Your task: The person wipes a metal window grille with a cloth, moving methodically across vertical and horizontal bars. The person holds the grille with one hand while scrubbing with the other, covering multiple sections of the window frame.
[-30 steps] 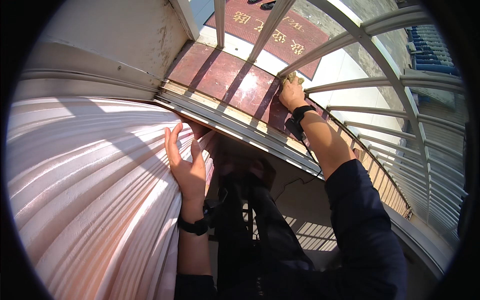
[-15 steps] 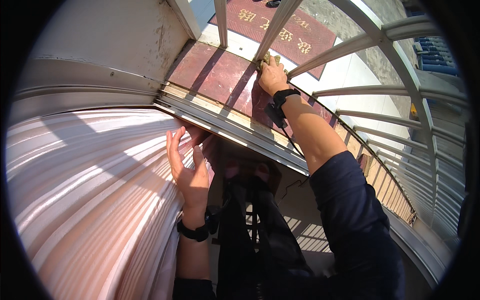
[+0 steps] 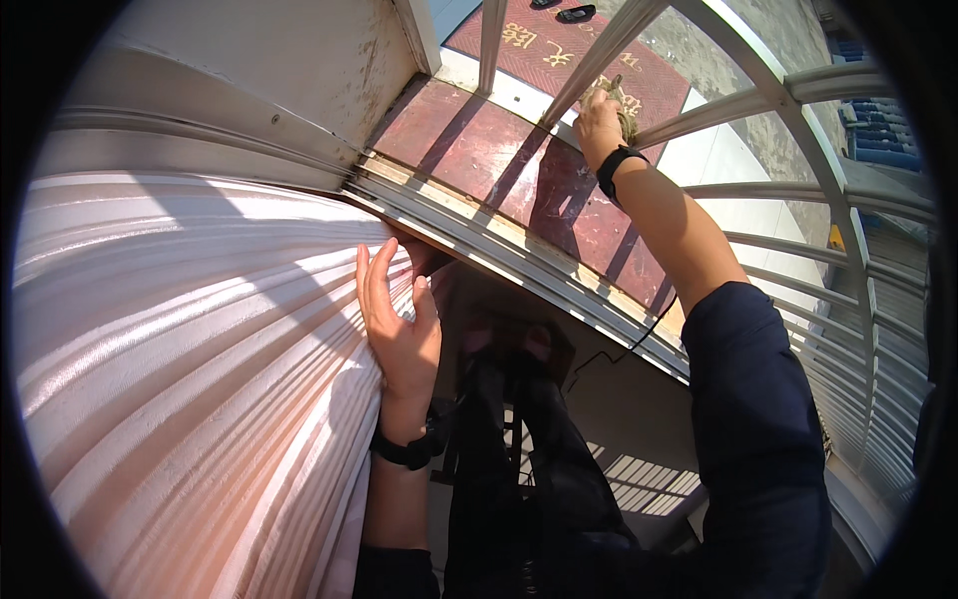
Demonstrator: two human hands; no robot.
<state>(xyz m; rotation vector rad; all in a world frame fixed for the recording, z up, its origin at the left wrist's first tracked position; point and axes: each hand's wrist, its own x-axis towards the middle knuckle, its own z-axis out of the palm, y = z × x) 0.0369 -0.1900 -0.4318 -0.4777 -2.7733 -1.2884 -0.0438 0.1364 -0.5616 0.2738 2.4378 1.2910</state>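
Observation:
In my right hand (image 3: 600, 125) is a crumpled greenish-brown rag (image 3: 626, 108), with the fingers closed around it. That arm stretches forward over the reddish stone sill (image 3: 494, 150), and the hand is between two of the pale metal window bars (image 3: 605, 62). Part of the rag is hidden behind the fingers. My left hand (image 3: 401, 344) is raised at the edge of the pinkish striped curtain (image 3: 210, 329), its fingers stretched and apart. It lies against the bunched folds without gripping them.
A metal window track (image 3: 519, 258) runs along the sill's near side. A curving cage of bars (image 3: 833, 190) closes off the right. Outside are a red mat (image 3: 559, 45) and dark shoes (image 3: 576, 14). Below, my feet (image 3: 537, 344) are on a dark support, beside a thin black cable (image 3: 624, 357).
My right hand has moved with the rag from the sill near a bar's foot outward between the bars. My left hand stays by the curtain. The whole view has shifted slightly.

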